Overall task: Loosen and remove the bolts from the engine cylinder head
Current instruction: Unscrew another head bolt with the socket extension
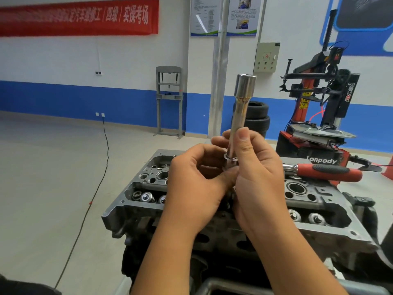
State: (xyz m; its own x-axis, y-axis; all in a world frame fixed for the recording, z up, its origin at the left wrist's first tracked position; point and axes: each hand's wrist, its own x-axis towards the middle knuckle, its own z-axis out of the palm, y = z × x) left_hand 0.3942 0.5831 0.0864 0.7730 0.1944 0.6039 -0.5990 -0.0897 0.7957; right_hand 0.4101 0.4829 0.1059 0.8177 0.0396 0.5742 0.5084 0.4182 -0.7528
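I hold the long socket extension [239, 116] upright, its long axis near vertical, socket end up. My right hand [255, 177] wraps its lower shaft; my left hand [197, 184] pinches the ring at its base. The cylinder head [314, 201] lies directly below both grips, and the ratchet [325, 171] rests on it nearer my right.

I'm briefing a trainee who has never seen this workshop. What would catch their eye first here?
First the long chrome socket extension, held upright at centre by the right hand, with the left hand pinching its lower end. Below the hands lies the grey cylinder head, with a red-handled ratchet resting on its far right side. A red banner hangs on the wall at upper left.
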